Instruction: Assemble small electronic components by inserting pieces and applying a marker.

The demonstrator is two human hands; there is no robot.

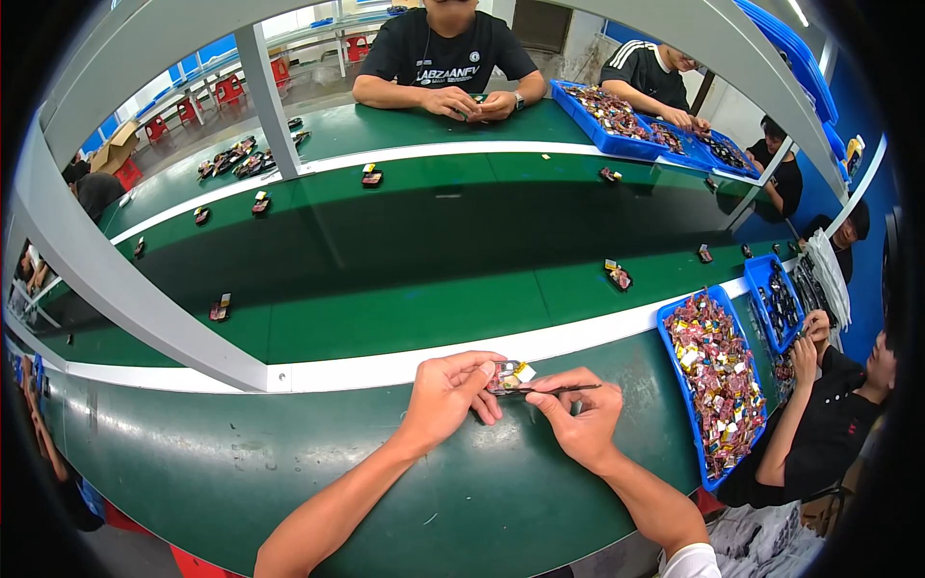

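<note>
Over the green worktable, my left hand is closed on a small electronic assembly. It has a dark rim, a reddish circuit board and a white-and-yellow tab. My right hand pinches dark tweezers, which lie nearly level. Their tips reach the assembly's lower right edge; whether they grip any part of it is too small to see. Fingers cover the left side of the assembly.
At my right stands a blue tray heaped with reddish circuit boards, and behind it another blue tray of black parts. Beyond a white rail, similar assemblies sit on a green conveyor belt. Co-workers sit opposite and at right. A frame post rises at left.
</note>
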